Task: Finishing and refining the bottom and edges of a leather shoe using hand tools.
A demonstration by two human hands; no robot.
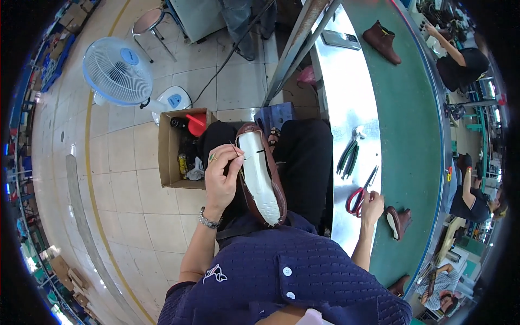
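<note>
A brown shoe (pixel 279 187) lies sole up across my lap, its long white bottom (pixel 258 173) facing me and crossed by a short dark mark. My left hand (pixel 221 176), with a ring and a wristwatch, pinches at the shoe's left edge near the toe. A thin dark strand shows at those fingertips; its kind is unclear. Over the metal bench at the right, my right hand (pixel 372 207) is closed beside the red-handled scissors (pixel 355 202). Whatever its fingers hold is hidden. Green-handled pliers (pixel 348 157) rest farther up the bench.
A phone (pixel 340 39) lies at the far end of the metal bench (pixel 346 92). Brown shoes (pixel 382 42) stand on the green conveyor belt (pixel 406 108) beyond. At left are an open cardboard box (pixel 169 151) and a fan (pixel 118 70). Other people work across the belt.
</note>
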